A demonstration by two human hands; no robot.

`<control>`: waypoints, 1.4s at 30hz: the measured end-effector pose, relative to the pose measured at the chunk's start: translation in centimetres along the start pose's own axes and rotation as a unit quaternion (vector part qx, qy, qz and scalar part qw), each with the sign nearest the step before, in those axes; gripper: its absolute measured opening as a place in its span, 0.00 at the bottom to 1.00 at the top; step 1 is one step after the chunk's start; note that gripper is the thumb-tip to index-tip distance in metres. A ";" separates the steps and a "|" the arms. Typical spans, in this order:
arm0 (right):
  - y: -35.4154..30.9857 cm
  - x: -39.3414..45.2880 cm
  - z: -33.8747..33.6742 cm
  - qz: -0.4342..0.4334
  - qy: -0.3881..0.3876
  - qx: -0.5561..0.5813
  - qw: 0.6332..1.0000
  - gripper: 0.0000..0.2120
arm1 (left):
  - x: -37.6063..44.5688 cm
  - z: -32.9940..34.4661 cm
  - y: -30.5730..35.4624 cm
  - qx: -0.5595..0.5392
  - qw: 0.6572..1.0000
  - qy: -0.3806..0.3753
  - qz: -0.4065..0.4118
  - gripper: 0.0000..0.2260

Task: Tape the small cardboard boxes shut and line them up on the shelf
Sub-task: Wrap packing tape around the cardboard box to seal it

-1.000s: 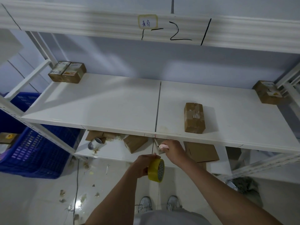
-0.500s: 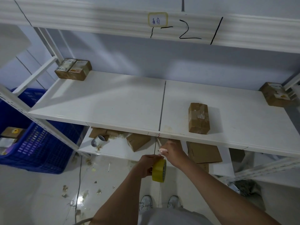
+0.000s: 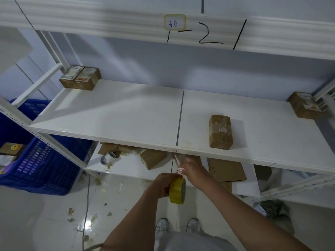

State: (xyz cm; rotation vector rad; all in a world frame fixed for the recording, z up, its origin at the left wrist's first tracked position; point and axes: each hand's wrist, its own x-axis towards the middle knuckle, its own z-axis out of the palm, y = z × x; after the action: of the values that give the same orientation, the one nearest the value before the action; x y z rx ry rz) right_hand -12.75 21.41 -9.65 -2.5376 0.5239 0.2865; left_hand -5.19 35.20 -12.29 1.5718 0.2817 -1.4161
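Tape roll [image 3: 178, 190] gripped in left hand [image 3: 163, 184]; right hand [image 3: 193, 171] pinches its free end, drawing a strip for the box [image 3: 220, 131] on the shelf [image 3: 126, 115]

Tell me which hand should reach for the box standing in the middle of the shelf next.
Probably the right hand. It sits almost directly below the cardboard box on the shelf, while the left hand grips the tape roll, farther from the box.
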 end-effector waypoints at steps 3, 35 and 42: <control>1.3 -0.2 0.1 0.004 -0.017 -0.005 1.000 0.11 | -0.1 0.0 0.1 0.005 1.000 0.010 -0.001 0.18; 17.9 -1.4 -12.5 0.272 0.277 0.177 0.904 0.11 | -0.7 8.6 8.2 0.046 0.981 -0.060 0.181 0.09; 19.0 -0.1 -13.7 0.298 0.191 0.094 0.930 0.16 | -1.5 10.3 10.9 0.044 0.971 -0.054 0.228 0.09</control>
State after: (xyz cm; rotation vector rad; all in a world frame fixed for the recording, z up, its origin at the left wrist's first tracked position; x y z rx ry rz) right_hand -19.52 -0.80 -6.79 -2.1901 1.4067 -0.0547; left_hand -4.46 22.54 -4.19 1.5033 -0.2020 -1.1566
